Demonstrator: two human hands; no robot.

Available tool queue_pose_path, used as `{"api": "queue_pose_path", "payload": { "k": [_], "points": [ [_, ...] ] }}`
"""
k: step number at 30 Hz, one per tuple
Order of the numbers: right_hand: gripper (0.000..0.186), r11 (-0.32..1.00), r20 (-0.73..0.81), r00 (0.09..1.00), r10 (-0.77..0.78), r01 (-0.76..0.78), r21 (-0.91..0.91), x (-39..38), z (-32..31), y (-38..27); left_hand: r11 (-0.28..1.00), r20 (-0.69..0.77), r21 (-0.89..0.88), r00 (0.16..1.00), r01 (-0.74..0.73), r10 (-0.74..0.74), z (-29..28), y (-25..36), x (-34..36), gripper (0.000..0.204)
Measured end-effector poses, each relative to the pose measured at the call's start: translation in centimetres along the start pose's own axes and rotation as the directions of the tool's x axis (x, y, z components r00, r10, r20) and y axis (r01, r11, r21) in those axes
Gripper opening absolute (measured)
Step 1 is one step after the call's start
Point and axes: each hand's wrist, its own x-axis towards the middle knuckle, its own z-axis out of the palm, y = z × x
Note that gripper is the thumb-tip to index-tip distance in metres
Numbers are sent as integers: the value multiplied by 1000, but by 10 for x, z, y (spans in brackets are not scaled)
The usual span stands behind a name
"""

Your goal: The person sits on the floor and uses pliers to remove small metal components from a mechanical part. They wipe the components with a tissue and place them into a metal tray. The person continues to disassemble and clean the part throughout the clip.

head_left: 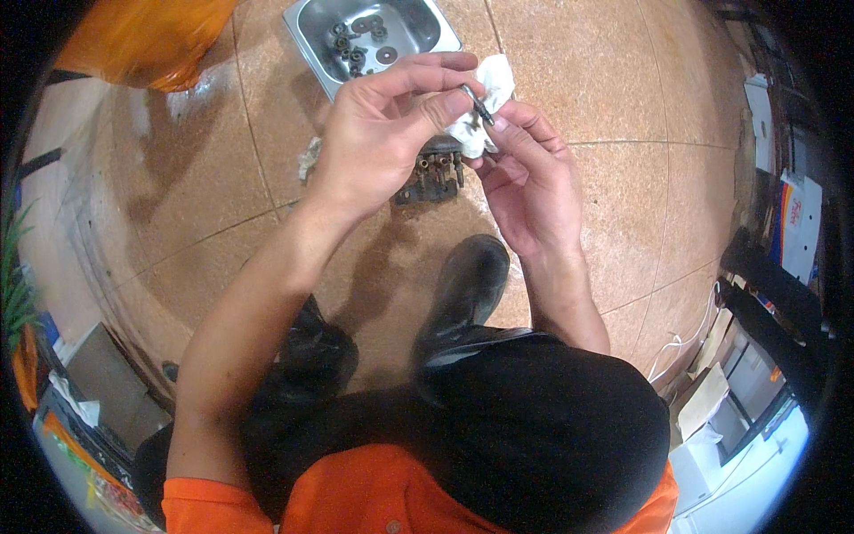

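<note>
Orange shirt (374,485) nearest | left hand (378,116): thumb and forefinger pinched on dark metal pin (481,108), aloft beyond tray's (308,44) near-right corner | right hand (534,169): half-curled, thumb at pin's lower end, fingers holding white cloth (495,78) | metal parts (378,32) inside tray, toward left edge

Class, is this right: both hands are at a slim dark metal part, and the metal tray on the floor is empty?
No: the metal tray isn't empty; the head view shows small dark parts lying in it. The left hand and right hand are indeed at a slim dark metal part.
</note>
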Motion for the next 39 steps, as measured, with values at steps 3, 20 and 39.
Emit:
{"api": "queue_pose_path", "payload": {
  "k": [3, 20, 39],
  "points": [
    [16, 997, -19, 998, -51, 50, -51, -3, 8, 0, 993, -13, 96, 997, 73, -72, 2, 5, 0, 12],
    [21, 551, 206, 957, -205, 286, -784, -2, -5, 17, 873, 21, 438, 969, 214, -248, -11, 31, 6, 22],
    [13, 993, 417, 908, 29, -73, 88, -2, -34, 18, 902, 55, 112, 904, 417, -424, -10, 11, 4, 24]
  ]
}}
